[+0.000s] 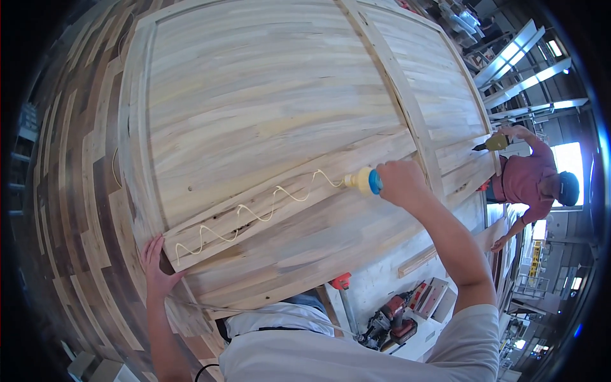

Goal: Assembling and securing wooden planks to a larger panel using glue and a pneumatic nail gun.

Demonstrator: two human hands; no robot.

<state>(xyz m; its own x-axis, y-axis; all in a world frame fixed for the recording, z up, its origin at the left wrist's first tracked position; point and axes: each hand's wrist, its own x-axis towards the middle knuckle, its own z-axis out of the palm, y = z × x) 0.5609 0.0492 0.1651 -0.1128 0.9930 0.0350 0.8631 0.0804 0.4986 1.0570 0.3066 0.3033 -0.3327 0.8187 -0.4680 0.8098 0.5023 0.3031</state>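
My right hand (402, 181) is wrapped round a pale yellow glue bottle (358, 181) with a blue part beside my fingers. The bottle is tilted, its tip pointing left at the wide board (289, 173). A zigzag bead of cream glue (264, 220) runs along this board, from its left end to the tip. At that left end rests my left hand (158, 270), thumb and fingers spread across the corner. The board lies on a large wooden panel (267, 83) with strips framing its edges.
A crossing strip (388, 70) divides the panel. At the right a co-worker (531, 175) holds an olive-yellow bottle (495, 142) with a dark tip over the panel. Below the panel are a red and black power tool (394, 318) and a clamp with a red end (342, 281).
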